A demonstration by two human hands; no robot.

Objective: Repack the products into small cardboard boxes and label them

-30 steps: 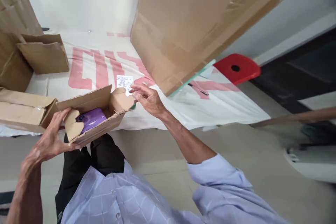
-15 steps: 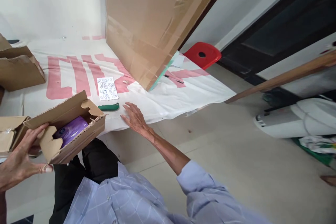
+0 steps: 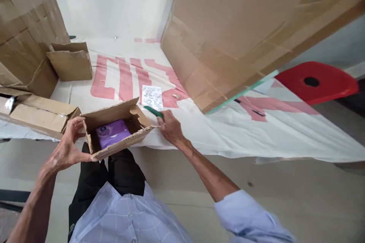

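My left hand (image 3: 71,142) grips the left end of an open cardboard box (image 3: 122,148), thumb below and fingers along the upper side. Inside the box lies a purple packet (image 3: 112,133), which my hands do not touch. My right hand (image 3: 170,127), just beyond the box's right end, is closed around one end of a slim green box cutter (image 3: 153,111). The cutter points up and left, over the lower edge of a white paper with printed shapes (image 3: 152,97). No blade can be made out.
A closed long carton (image 3: 40,112) and a smaller open carton (image 3: 71,64) stand left on the cloth-covered table (image 3: 176,136). A large cardboard sheet (image 3: 228,38) leans at the back right. Dark-handled scissors (image 3: 255,111) lie near a red stool (image 3: 319,83).
My right hand has picked up the green box cutter from the cloth. The view has swung left, and the box in my left hand sits closer to my right hand.
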